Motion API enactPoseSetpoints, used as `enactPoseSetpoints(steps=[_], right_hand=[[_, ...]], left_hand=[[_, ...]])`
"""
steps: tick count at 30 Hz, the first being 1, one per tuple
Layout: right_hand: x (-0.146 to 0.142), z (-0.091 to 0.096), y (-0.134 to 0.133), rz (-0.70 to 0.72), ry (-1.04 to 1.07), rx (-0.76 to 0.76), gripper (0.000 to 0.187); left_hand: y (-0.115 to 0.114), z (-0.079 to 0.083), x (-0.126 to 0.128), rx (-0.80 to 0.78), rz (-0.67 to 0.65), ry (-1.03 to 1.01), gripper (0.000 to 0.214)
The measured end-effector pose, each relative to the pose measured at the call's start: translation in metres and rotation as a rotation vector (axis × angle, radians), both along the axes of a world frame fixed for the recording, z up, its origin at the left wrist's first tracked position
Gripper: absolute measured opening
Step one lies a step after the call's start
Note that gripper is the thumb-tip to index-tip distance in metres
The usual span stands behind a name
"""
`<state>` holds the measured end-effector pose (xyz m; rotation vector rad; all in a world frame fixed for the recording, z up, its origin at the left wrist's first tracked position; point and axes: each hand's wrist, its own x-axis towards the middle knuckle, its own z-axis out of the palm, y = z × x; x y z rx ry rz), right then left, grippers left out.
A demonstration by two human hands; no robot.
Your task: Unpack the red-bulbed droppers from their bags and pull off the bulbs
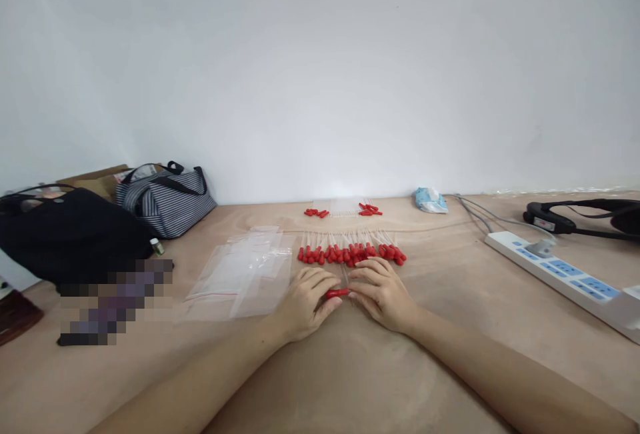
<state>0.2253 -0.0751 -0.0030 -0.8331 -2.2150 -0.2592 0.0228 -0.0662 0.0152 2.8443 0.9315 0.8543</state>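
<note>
Both my hands rest on the tan table, fingertips meeting over one dropper. My left hand [306,301] pinches its red rubber bulb [337,293] between thumb and fingers. My right hand [381,291] has its fingers curled onto the dropper's clear thin tube, which is barely visible. Just beyond my fingers lies a row of several droppers with red bulbs [351,253]. Farther back is a smaller group of droppers [344,210] near the wall.
Clear zip bags [240,273] lie left of my hands. A striped bag [165,199] and a black bag [70,234] sit at the far left. A white power strip [565,277], black headset [585,215] and blue tissue pack [430,200] are to the right.
</note>
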Motion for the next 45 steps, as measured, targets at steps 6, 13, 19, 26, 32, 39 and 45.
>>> enactPoseSetpoints(steps=[6,13,19,26,32,39,45], right_hand=[[-0.007,0.002,-0.007,0.035,-0.015,0.086,0.017],[-0.002,0.001,-0.009,0.048,-0.009,0.130,0.025],[-0.002,0.001,-0.010,0.037,-0.010,0.097,0.022],[0.010,-0.001,-0.008,-0.098,0.045,0.066,0.016],[0.008,-0.013,-0.001,-0.200,0.115,-0.063,0.031],[0.003,-0.017,0.005,-0.119,0.168,-0.170,0.032],[-0.005,-0.014,0.008,-0.087,0.178,-0.205,0.025]], left_hand=[[0.004,-0.004,-0.001,-0.034,-0.091,0.012,0.022],[0.006,-0.012,-0.008,-0.001,-0.125,-0.010,0.019],[0.004,-0.013,-0.010,0.015,-0.121,-0.028,0.020],[0.005,-0.011,-0.023,0.011,-0.001,-0.143,0.021],[0.011,0.003,-0.030,-0.035,0.362,-0.267,0.026],[0.027,0.003,-0.036,-0.094,0.518,-0.186,0.028],[0.032,-0.002,-0.028,-0.103,0.532,-0.147,0.006]])
